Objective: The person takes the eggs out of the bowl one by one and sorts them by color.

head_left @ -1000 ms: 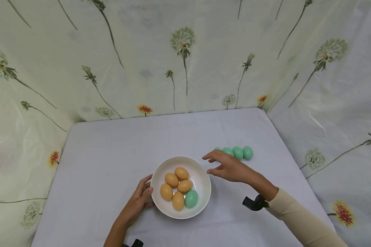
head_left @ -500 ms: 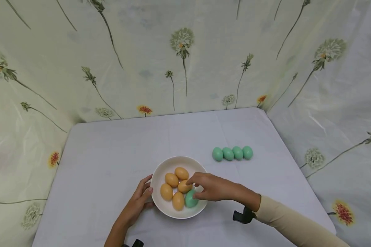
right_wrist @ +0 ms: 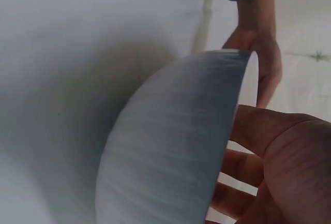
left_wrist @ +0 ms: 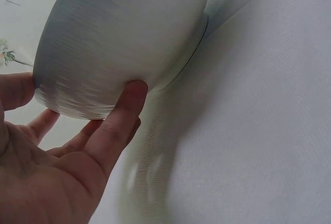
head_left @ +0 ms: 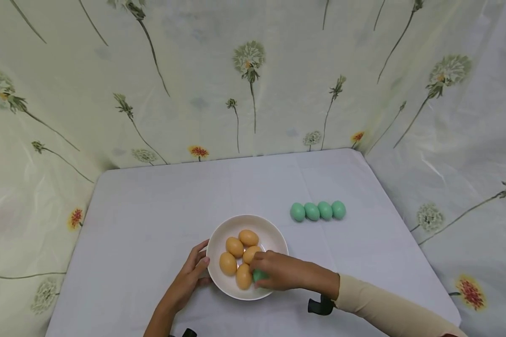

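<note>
Looking down from the head view, the white bowl (head_left: 274,238) sits on the pale tablecloth (head_left: 152,210), and the right hand (head_left: 278,271) reaches over the bowl's near right rim, fingers curled down onto the green egg (head_left: 256,276) inside, which shows only as a sliver under them. Five orange eggs (head_left: 235,246) lie in the bowl just left of that hand. The left hand (head_left: 189,277) cups the bowl's left wall, thumb and fingers spread against it. A row of four green eggs (head_left: 318,210) touch side by side, well apart from the bowl to its far right. Over to the left wrist view: the bowl (left_wrist: 124,32) fills the top, the left hand (left_wrist: 57,167) has its thumb pressed flat to the outer wall, fingers loosely fanned beneath. Right wrist view now: the bowl (right_wrist: 170,157) looms close, the right hand (right_wrist: 279,172) hooks over its rim; whether the fingertips pinch the egg cannot be told here.
</note>
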Available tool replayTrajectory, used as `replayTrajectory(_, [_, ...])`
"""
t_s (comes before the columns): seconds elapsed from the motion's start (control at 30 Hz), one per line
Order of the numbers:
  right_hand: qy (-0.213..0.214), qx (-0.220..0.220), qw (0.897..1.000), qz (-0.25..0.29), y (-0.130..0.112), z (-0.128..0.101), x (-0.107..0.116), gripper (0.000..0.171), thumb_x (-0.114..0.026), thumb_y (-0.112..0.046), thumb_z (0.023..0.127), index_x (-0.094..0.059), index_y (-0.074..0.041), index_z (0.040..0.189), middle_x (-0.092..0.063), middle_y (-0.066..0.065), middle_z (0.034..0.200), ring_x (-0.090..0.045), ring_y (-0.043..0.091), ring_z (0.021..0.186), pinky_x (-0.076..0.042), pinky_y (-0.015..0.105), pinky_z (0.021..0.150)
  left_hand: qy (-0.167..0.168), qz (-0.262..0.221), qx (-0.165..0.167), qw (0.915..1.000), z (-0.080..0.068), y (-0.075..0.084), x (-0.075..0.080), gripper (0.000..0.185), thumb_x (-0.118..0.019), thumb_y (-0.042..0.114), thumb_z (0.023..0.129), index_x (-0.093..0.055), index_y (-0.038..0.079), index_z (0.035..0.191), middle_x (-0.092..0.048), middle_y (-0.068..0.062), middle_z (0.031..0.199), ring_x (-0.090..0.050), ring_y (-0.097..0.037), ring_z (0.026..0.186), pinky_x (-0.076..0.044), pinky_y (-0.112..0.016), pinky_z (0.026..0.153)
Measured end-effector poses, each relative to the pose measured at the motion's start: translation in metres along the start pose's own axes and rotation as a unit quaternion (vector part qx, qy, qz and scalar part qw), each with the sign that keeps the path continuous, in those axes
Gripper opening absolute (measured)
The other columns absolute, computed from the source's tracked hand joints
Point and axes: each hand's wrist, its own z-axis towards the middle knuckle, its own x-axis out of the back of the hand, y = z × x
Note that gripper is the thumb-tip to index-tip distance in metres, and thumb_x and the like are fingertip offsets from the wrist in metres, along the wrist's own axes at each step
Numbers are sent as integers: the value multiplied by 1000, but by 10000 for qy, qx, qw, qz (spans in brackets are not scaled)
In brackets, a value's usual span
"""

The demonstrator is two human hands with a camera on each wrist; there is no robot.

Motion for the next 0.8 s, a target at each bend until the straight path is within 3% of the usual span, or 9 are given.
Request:
replayTrajectory(0.43, [19,-29,9993,-363,0,2,-14,20,-79,-26,86,-71,-15,101,-61,-6,100,-49,5,88,-45,19,78,-34,56,-45,10000,0,-2,0,54,-47,33,106,-25,25,155,-35,-21,153,-49,-39,132,-57,-47,90])
replayTrajectory(0.67, [-52,161,9998,-71,1,8,-13,17,-80,-5,79,-72,-12,92,-62,-5,89,-47,0,74,-43,12,67,36,23,-25,10000,0,-1,-1,54,-49,34,106,-27,26,155,-37,-21,153,-50,-37,130,-57,-47,89])
replayTrajectory(0.8, [-132,285,9995,-37,3,7,-10,18,-78,0,79,-71,-11,91,-63,-3,89,-46,1,75,-42,12,68,20,-14,-1,10000,0,-1,-1,54,-49,33,106,-27,26,154,-36,-21,153,-50,-37,130,-57,-47,90])
